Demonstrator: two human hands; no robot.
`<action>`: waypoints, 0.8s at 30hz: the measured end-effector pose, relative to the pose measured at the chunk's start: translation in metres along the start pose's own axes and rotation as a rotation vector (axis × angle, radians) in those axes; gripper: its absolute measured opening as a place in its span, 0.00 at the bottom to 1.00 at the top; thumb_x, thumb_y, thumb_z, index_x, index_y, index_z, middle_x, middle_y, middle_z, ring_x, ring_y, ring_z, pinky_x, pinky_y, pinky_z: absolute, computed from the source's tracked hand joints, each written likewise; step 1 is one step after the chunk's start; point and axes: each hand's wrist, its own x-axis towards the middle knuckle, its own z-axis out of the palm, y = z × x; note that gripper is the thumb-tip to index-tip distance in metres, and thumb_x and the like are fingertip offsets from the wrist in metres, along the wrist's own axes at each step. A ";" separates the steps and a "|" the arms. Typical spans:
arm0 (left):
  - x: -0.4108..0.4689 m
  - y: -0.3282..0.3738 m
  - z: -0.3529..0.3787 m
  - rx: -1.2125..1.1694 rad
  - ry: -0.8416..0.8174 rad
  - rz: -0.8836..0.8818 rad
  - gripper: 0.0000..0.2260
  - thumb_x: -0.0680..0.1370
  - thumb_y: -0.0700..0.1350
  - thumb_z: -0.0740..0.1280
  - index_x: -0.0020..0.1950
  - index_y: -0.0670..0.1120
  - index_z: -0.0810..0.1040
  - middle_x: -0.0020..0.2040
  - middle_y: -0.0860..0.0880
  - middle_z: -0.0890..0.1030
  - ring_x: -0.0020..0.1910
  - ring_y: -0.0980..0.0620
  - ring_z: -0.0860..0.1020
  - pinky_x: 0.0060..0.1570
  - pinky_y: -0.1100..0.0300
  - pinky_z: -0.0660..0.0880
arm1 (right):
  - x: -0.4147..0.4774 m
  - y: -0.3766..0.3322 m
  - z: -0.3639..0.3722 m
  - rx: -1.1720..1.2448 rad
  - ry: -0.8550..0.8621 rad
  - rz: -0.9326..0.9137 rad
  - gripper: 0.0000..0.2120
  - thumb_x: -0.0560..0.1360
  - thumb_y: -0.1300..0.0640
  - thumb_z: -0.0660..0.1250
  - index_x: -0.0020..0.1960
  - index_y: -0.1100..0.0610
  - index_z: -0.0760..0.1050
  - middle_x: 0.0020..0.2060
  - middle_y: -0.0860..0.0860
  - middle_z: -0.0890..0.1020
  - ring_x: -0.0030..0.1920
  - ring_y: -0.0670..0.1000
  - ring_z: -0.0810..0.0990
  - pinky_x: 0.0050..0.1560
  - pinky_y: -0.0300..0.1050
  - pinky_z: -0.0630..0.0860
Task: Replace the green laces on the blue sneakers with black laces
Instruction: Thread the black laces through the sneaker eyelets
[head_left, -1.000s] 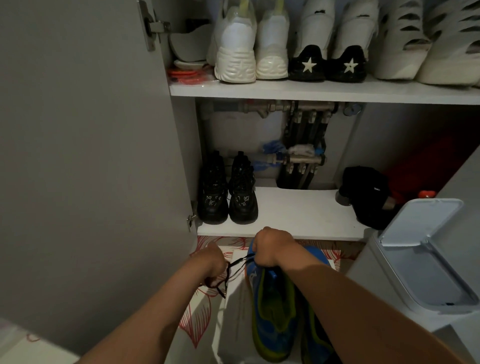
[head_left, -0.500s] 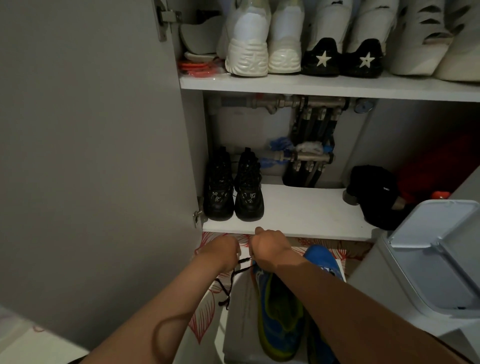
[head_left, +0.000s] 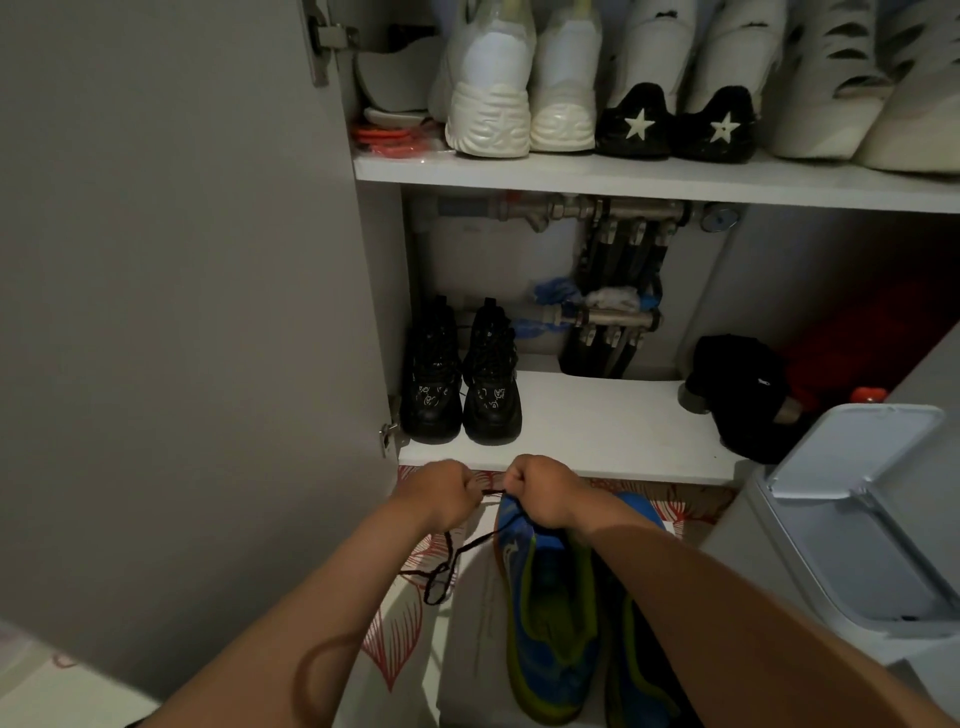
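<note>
A black lace (head_left: 457, 553) is gripped in both fists: the left hand (head_left: 441, 493) and the right hand (head_left: 540, 488), above a blue sneaker (head_left: 545, 623).

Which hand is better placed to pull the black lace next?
Probably left: left hand grips the black lace beside the blue sneaker, slack hanging below; right hand sits on the shoe.
</note>
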 end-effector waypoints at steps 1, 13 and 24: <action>-0.001 0.000 -0.006 0.054 0.023 -0.008 0.12 0.78 0.51 0.61 0.37 0.49 0.75 0.43 0.48 0.81 0.45 0.47 0.78 0.42 0.57 0.72 | 0.000 0.001 -0.001 0.009 0.006 0.001 0.08 0.78 0.66 0.61 0.52 0.57 0.77 0.56 0.56 0.80 0.57 0.55 0.78 0.57 0.47 0.75; -0.021 0.016 -0.048 0.459 0.271 0.091 0.13 0.78 0.41 0.62 0.58 0.50 0.82 0.58 0.47 0.78 0.55 0.44 0.79 0.51 0.53 0.77 | -0.010 -0.012 -0.010 0.194 0.109 -0.051 0.12 0.80 0.59 0.64 0.63 0.54 0.76 0.59 0.52 0.79 0.56 0.51 0.78 0.52 0.38 0.75; -0.029 0.038 -0.029 -0.100 0.538 0.225 0.11 0.75 0.41 0.70 0.55 0.47 0.73 0.50 0.50 0.74 0.44 0.51 0.74 0.41 0.58 0.70 | -0.043 -0.027 -0.034 0.549 0.116 -0.038 0.11 0.78 0.57 0.68 0.39 0.61 0.81 0.25 0.46 0.80 0.20 0.43 0.71 0.27 0.35 0.70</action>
